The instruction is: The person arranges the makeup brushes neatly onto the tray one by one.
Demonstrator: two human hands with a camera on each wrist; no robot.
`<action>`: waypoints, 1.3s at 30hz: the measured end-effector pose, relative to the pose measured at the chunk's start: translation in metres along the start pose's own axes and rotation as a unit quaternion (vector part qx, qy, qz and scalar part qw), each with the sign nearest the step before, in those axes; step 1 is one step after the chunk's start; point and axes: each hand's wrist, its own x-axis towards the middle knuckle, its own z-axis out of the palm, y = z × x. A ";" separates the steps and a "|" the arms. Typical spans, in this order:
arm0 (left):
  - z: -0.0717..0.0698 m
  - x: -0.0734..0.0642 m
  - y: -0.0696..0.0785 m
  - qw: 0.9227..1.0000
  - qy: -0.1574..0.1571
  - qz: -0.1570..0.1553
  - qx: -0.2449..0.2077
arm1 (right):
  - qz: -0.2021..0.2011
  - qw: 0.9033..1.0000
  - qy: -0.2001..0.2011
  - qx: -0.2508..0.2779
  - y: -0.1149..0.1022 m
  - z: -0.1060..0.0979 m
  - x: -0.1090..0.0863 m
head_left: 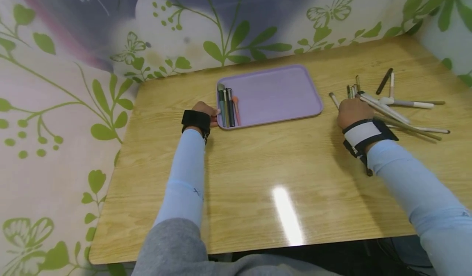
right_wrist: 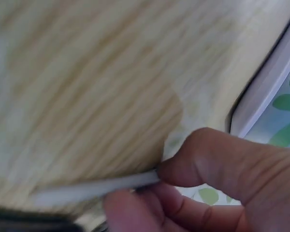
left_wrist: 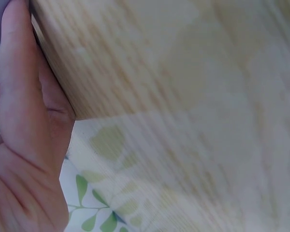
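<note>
From the head view I read both forearms extended forward over the wooden counter [head_left: 258, 177], sleeves light blue, a dark strap on each wrist.

Left hand [head_left: 205, 112]: it sits at the left short edge of the purple tray [head_left: 280, 93], knuckles up, fingers curled toward the rim. The left wrist view shows only the palm and one straight finger against the wood grain, so I cannot tell whether the fingers grip the rim or merely touch it. Inside the tray, against that left edge, four tools lie side by side lengthwise: a green-handled brush [head_left: 222, 103], a pale one, a black one and a pink-tipped one [head_left: 236, 108].

Right hand [head_left: 353, 111]: it rests well to the right of the tray, at the near end of a loose pile of brushes and pencils [head_left: 398, 103] spread on the counter. The forearm angles in from the lower right; the wrist is level with the counter. The right wrist view shows thumb [right_wrist: 222, 157] and fingers pinched on a thin white brush handle [right_wrist: 96, 189], which runs out to the left, blurred. In the head view that white handle [head_left: 383, 110] projects to the right from the hand, across the pile.
</note>
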 end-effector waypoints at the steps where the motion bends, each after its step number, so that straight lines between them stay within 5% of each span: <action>1: -0.002 0.001 -0.001 1.000 0.004 0.005 0.004 | 0.002 1.000 0.002 -0.006 -0.005 0.000 0.001; 7: -0.006 0.002 -0.001 1.000 0.007 0.009 -0.004 | -0.046 0.999 0.020 0.012 -0.023 -0.011 0.011; 11: -0.009 -0.006 0.002 1.000 0.017 -0.008 -0.015 | -0.081 0.993 -0.021 0.079 -0.049 -0.040 0.022; 16: -0.012 0.005 -0.005 1.000 0.021 -0.005 -0.010 | -0.079 0.984 -0.079 0.137 -0.098 -0.062 0.041; 23: -0.004 0.012 -0.012 1.000 0.017 -0.006 -0.007 | -0.052 0.970 -0.135 0.195 -0.162 -0.027 0.064; 31: 0.005 0.006 -0.011 1.000 0.007 0.008 -0.001 | -0.054 0.980 -0.122 0.146 -0.207 0.005 0.067; 39: -0.007 0.001 -0.006 1.000 0.022 0.008 0.003 | -0.072 0.983 -0.116 0.125 -0.238 0.009 0.064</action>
